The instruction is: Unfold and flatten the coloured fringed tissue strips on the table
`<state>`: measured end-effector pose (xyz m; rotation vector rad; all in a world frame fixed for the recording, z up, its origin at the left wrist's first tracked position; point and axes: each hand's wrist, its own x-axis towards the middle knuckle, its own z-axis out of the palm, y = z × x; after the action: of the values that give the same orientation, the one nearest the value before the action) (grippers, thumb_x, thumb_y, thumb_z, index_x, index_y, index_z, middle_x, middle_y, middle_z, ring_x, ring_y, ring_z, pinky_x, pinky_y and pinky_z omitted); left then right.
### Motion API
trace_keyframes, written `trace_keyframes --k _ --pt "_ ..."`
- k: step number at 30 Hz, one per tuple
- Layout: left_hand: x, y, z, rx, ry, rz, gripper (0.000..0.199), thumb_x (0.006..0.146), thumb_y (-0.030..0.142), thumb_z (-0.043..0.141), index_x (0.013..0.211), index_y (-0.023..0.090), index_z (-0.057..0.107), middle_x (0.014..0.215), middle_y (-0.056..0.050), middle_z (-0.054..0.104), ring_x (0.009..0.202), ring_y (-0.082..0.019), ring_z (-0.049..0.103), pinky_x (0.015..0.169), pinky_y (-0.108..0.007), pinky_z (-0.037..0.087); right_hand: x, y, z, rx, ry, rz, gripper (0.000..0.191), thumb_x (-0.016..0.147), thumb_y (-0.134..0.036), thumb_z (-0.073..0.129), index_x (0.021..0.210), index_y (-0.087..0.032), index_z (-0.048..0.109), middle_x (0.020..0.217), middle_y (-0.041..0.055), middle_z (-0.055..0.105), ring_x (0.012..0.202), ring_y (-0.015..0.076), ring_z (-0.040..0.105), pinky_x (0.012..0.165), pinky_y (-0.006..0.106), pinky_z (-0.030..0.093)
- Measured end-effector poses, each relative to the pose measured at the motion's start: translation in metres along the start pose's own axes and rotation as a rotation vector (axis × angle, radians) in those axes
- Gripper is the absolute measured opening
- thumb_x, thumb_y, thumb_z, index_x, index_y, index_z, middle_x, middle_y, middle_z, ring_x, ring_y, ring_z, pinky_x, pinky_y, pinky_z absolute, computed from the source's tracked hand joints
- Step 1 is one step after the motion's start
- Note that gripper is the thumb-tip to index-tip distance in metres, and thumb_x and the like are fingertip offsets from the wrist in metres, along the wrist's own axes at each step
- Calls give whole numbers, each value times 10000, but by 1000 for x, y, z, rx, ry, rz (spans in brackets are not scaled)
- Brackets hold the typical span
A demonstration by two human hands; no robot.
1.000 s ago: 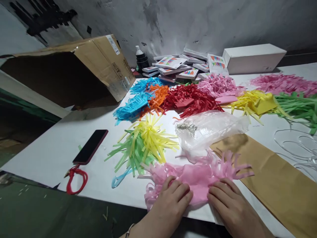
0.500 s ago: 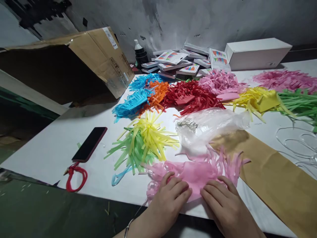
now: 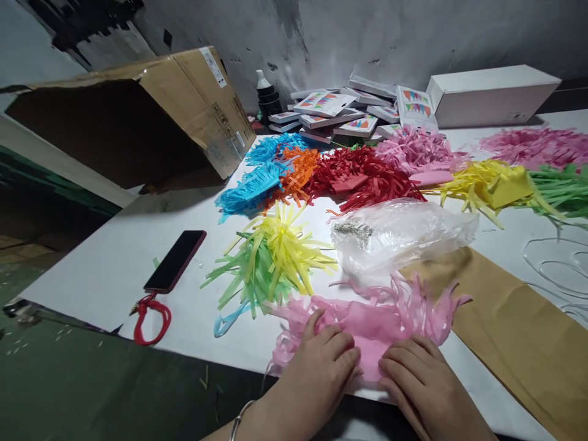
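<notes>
A pink fringed tissue piece lies at the table's near edge, its cut strips spreading left and right. Both hands press on its near side, fingers curled over the plain middle part. My left hand wears a bracelet at the wrist and touches the left half. On the right half rests my right hand. The fingertips are partly tucked under the hands, around the paper's edge. Just beyond lie a yellow tissue tassel and a green one, with a light blue loop beside them.
Behind are a clear plastic bag, red tissue fringe, and flat printed boxes. Brown paper extends right. A phone with a red strap lies left, near a large cardboard box. A white box stands back right.
The view has shifted slightly, so things on the table appear a little farther right. Both hands have stayed on the pink tissue, with the fingers curled slightly more at its near edge.
</notes>
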<state>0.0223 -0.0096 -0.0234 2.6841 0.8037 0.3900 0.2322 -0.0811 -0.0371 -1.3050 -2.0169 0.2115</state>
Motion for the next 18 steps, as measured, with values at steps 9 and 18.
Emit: trace_keyframes --k 9,18 --pt "-4 2 -12 -56 -115 -33 165 938 264 681 1077 231 598 1102 3 706 1034 -210 614 1219 -548 127 2 -1 -12 19 -63 9 203 1021 -167 472 945 -211 654 871 9 667 852 173 580 949 351 354" --pt "-6 -1 -10 -67 -80 -12 82 952 167 631 998 234 621 1096 12 701 1026 -191 616 1202 -552 181 -5 6 -17 45 -46 -9 175 973 -71 513 950 -186 643 908 17 658 895 164 559 904 300 378"
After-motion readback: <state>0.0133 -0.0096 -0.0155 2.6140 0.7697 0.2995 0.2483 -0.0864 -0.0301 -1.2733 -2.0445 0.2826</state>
